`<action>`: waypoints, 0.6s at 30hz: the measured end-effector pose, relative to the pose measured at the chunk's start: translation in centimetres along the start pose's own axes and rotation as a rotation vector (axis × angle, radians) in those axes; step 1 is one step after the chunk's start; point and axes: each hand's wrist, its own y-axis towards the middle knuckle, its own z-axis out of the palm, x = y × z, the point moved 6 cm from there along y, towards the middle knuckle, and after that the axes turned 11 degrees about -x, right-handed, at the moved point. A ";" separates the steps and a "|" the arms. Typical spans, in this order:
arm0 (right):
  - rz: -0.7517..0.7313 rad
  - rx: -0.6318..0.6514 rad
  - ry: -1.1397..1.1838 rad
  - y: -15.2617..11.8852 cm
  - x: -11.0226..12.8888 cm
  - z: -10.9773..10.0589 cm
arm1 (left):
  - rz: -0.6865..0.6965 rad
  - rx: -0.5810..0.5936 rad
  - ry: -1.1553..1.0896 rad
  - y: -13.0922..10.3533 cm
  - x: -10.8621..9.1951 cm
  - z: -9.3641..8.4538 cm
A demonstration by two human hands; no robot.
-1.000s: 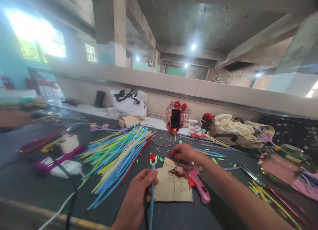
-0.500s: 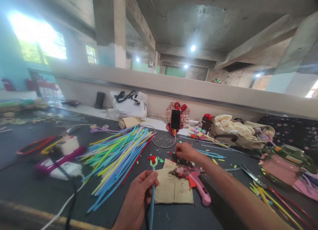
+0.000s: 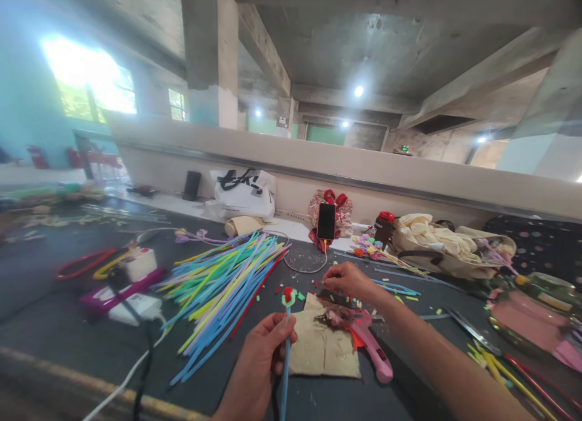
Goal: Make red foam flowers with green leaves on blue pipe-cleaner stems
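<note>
My left hand [image 3: 268, 348] pinches a blue stem [image 3: 286, 378] held upright, topped by a small red and pale green flower head [image 3: 288, 296]. My right hand [image 3: 346, 280] is over the dark table, just beyond the glue gun, fingers bent together; whatever may be between the fingertips is too small to tell. A pink glue gun [image 3: 371, 347] lies on a piece of tan cardboard [image 3: 325, 354], its nozzle pointing left. Small red and green bits [image 3: 300, 296] are scattered near the flower head.
A pile of coloured pipe-like stems [image 3: 231, 293] lies on the left, beside a purple and white power strip [image 3: 131, 303]. A phone [image 3: 326, 221] stands at the back. Scissors [image 3: 475, 331] and a jar [image 3: 530, 315] are on the right, with a cloth bag [image 3: 436, 245] behind.
The whole view has shifted slightly, so things appear further right. My right hand has drawn a little away from the table bits, its fingers now more visible. My left hand keeps its hold on the stem.
</note>
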 end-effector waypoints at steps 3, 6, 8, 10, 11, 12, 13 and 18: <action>-0.006 -0.070 0.061 -0.1 0.5 -0.6 | -0.010 -0.005 -0.005 -0.1 0.0 0.1; -0.002 -0.113 0.135 -0.8 1.2 -1.3 | -0.015 -0.021 -0.038 0.0 0.0 0.0; 0.003 -0.104 0.198 -1.7 2.1 -1.4 | -0.026 -0.028 -0.049 0.1 0.0 0.1; 0.015 -0.069 0.265 -3.1 3.3 -1.0 | -0.043 -0.027 -0.048 0.0 0.0 0.2; 0.026 -0.047 0.298 -3.9 3.9 -0.6 | -0.049 -0.023 -0.046 -0.1 0.1 0.2; 0.037 -0.027 0.323 -4.6 4.5 -0.1 | -0.051 -0.022 -0.047 -0.1 0.1 0.3; 0.045 -0.016 0.346 -5.3 5.1 0.4 | -0.051 -0.021 -0.046 -0.2 0.1 0.3; 0.043 -0.009 0.380 -6.9 7.0 3.0 | -0.035 -0.020 -0.037 0.0 0.0 0.3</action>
